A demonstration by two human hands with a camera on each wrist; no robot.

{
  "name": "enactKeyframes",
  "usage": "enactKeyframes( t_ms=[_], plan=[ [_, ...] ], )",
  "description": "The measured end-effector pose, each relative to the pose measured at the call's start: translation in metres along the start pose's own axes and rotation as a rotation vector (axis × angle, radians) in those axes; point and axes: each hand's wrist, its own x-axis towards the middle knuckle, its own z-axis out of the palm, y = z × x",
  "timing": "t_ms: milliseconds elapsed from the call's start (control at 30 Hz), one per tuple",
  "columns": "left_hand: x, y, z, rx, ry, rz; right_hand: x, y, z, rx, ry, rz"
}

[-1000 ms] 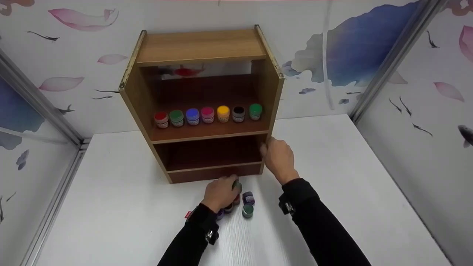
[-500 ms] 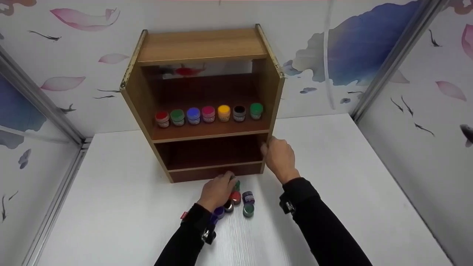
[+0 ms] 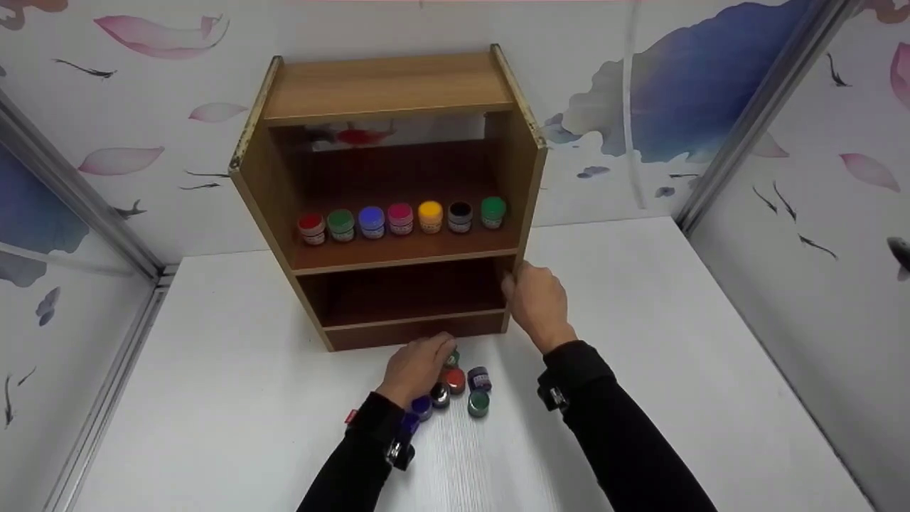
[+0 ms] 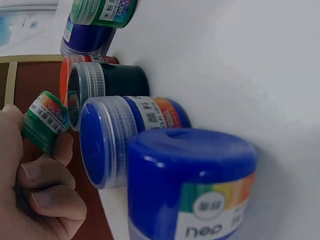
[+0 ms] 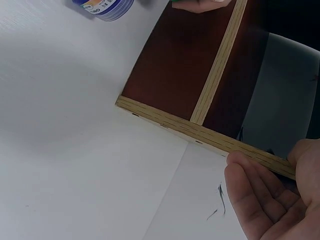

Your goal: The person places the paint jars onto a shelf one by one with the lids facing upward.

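Note:
My left hand (image 3: 416, 370) is low in front of the shelf's base. Its thumb and fingers pinch a small green paint jar (image 4: 47, 117), which is tilted in the left wrist view. Close by on the table are a red jar (image 3: 455, 381), a black jar (image 3: 440, 395) and blue-purple jars (image 3: 421, 407), partly covered by the hand and sleeve. A purple jar (image 3: 480, 378) and another green jar (image 3: 478, 404) are just to the right. My right hand (image 3: 539, 306) grips the front edge of the right side panel of the wooden shelf unit (image 3: 391, 84), thumb inside, fingers outside.
On the middle shelf board (image 3: 405, 262) several paint jars stand in a row, from a red one (image 3: 311, 229) at left to a green one (image 3: 493, 212) at right. The white table (image 3: 640, 370) spreads around the unit, with printed wall panels (image 3: 590, 107) behind and beside it.
My left hand has shifted slightly left, so more of the red, black and blue jars beneath it show. The right hand stays on the side panel, and the shelf row is unchanged.

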Motion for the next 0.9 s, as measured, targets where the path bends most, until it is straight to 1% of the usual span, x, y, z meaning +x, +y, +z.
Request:
enactKeyframes(
  t_ms=[100,333,400,467,633,767,900],
  plan=[
    [0.000,0.000,0.002,0.001,-0.004,-0.006,0.000,0.000,0.000,0.000,0.003,0.004],
    [0.000,-0.004,0.006,0.023,0.000,-0.049,0.000,-0.001,0.000,-0.001,-0.004,0.011],
    [0.000,-0.005,0.006,0.036,0.009,-0.051,0.000,-0.001,0.000,-0.005,-0.002,0.011],
    [0.000,-0.006,0.006,0.060,0.018,-0.038,0.000,-0.001,0.000,-0.008,-0.002,0.011],
    [-0.002,-0.010,0.006,0.086,0.038,0.006,0.000,-0.001,0.000,-0.004,-0.001,0.013],
    [-0.002,-0.011,0.007,0.075,0.045,0.002,-0.001,-0.001,0.001,-0.001,0.005,0.011],
    [-0.003,-0.011,0.007,0.063,0.026,-0.031,-0.001,0.000,0.002,-0.009,0.014,-0.004]
  ],
)
